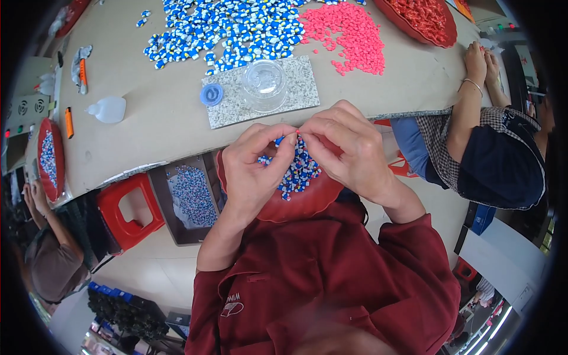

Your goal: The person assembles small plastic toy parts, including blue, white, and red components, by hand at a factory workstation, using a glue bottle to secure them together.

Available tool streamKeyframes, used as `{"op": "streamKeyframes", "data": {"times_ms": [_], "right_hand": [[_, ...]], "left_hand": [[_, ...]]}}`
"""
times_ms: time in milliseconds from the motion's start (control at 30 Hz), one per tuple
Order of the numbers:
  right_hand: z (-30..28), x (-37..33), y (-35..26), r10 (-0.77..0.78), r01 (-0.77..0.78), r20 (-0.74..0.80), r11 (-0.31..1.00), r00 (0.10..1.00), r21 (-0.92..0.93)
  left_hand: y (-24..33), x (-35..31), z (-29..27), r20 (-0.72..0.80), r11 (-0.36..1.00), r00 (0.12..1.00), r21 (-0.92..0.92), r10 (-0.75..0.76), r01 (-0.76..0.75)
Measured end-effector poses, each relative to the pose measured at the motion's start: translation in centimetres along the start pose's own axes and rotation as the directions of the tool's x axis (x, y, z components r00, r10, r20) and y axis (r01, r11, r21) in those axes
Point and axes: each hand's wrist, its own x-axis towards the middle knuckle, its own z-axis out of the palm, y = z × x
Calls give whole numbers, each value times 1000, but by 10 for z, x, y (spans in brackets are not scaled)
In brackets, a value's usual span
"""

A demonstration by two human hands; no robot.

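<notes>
My left hand [251, 168] and my right hand [355, 151] meet at the fingertips, both pinching. Between them shows a tiny pinkish-red piece [297, 132], mostly hidden by the fingers. Under the hands sits a red scalloped bowl [290, 210], near my lap. In it lie many small blue-and-white pieces [302, 174]. Just beyond my hands, on a speckled stone slab [305, 89], stands a clear round plastic container [264, 89]. A small blue round cap-like dish [211, 94] rests at the slab's left end.
Heaps of blue-and-white pieces [236, 29] and pink pieces [349, 35] cover the table's far side. A white squeeze bottle [108, 110] and an orange cutter [69, 123] lie left. A bin of tiny pieces [192, 195] and a red stool [130, 207] stand below. Co-workers sit at both sides.
</notes>
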Motion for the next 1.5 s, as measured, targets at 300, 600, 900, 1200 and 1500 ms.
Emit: {"op": "streamKeyframes", "data": {"times_ms": [300,600,900,1200,1500], "right_hand": [[6,9,-7,42,-42,-8,999,999,21],[-6,48,11,-289,274,-55,943,956,-191],[-10,64,9,-352,359,78,886,933,-293],[-4,32,-3,-186,184,23,982,982,52],[5,15,-3,-258,257,-10,965,966,-46]], "left_hand": [[9,-2,-4,-66,920,962,317,263,-230],[9,1,-15,108,980,994,-197,-19,40],[6,0,-20,94,880,985,-443,-146,173],[-4,0,-18,177,716,972,-658,-153,233],[-6,-3,-12,137,728,980,-655,-148,201]]}}
